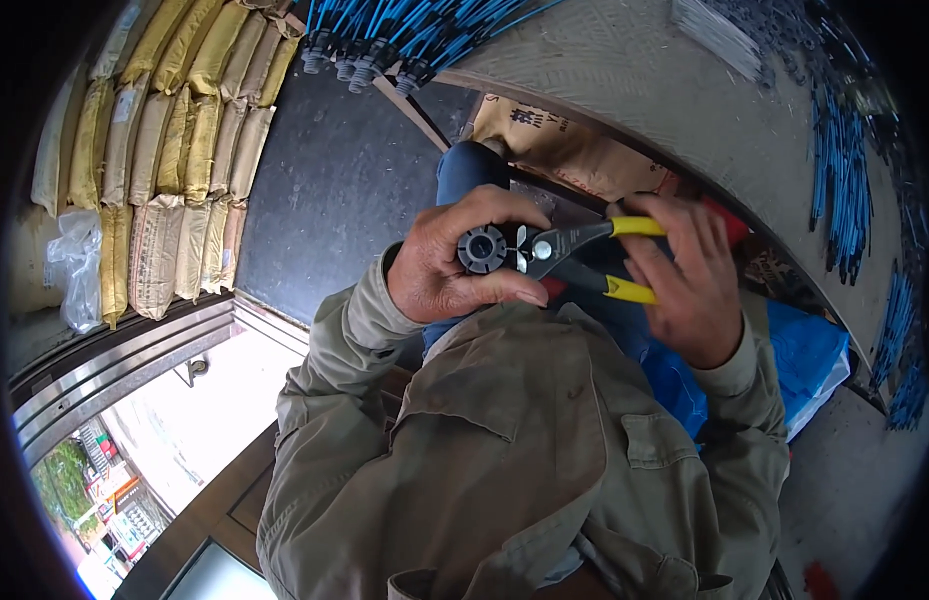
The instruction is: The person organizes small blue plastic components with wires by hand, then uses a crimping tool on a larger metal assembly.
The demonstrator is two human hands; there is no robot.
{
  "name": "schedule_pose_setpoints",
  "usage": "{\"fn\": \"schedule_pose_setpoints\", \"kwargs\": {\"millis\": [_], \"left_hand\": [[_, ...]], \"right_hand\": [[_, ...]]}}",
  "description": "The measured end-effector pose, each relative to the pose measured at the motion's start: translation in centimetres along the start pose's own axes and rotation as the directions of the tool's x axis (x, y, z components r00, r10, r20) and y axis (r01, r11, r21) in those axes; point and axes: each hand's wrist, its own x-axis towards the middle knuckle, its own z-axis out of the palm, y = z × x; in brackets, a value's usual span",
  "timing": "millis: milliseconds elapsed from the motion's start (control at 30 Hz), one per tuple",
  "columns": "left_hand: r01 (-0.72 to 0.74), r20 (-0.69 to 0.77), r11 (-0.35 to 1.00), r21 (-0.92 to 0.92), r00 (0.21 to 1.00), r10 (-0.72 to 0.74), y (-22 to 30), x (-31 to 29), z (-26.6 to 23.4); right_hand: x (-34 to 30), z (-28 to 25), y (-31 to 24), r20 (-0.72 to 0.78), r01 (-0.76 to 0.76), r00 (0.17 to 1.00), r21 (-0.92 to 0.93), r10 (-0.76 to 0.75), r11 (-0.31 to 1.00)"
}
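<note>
In front of my chest, my left hand [446,252] grips a dark cylindrical ribbed plastic part [481,249], its round slotted end facing up. The rest of that part is hidden by my fingers. Pliers [554,246] with dark metal heads and yellow-and-black handles are held in my right hand [689,275], the handles spread apart. Their jaws reach between my left thumb and fingers, right beside the part's edge. Whether the jaws bite on anything is too small to tell.
A worktable [594,60] runs along the far and right side. Bundles of thin blue rods with grey ribbed ends [384,45] lie on it, with more blue bundles [842,180] at right. Stacked yellow and tan sacks [164,150] stand at left. A blue plastic sheet [799,345] lies by my right elbow.
</note>
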Motion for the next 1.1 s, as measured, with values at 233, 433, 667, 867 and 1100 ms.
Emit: {"fn": "schedule_pose_setpoints", "kwargs": {"millis": [233,433,667,867,1100], "left_hand": [[0.011,-0.039,0.999,0.043,0.999,-0.010,0.2,0.4,0.2],[0.121,-0.110,0.993,-0.005,0.987,-0.121,0.2,-0.1,0.3],[0.095,-0.163,0.993,0.075,0.983,-0.082,-0.3,0.2,0.5],[0.147,-0.085,0.989,0.033,0.986,-0.144,-0.4,0.0,-0.5],[0.016,-0.046,0.880,-0.474,0.998,-0.042,-2.6,0.4,0.9]], "right_hand": [[0.5,-1.3,0.9,0.059,0.036,0.998,-0.102,-0.030,0.994],[0.7,0.3,2.1,0.108,0.049,0.993,0.054,-0.055,0.997],[0.2,3.0,2.7,0.036,0.064,0.997,0.040,-0.065,0.997],[-1.5,9.9,0.6,-0.188,-0.086,0.967,0.388,0.171,0.918],[0.7,14.8,-1.9,0.023,-0.089,0.866,0.990,0.499,0.109]]}}
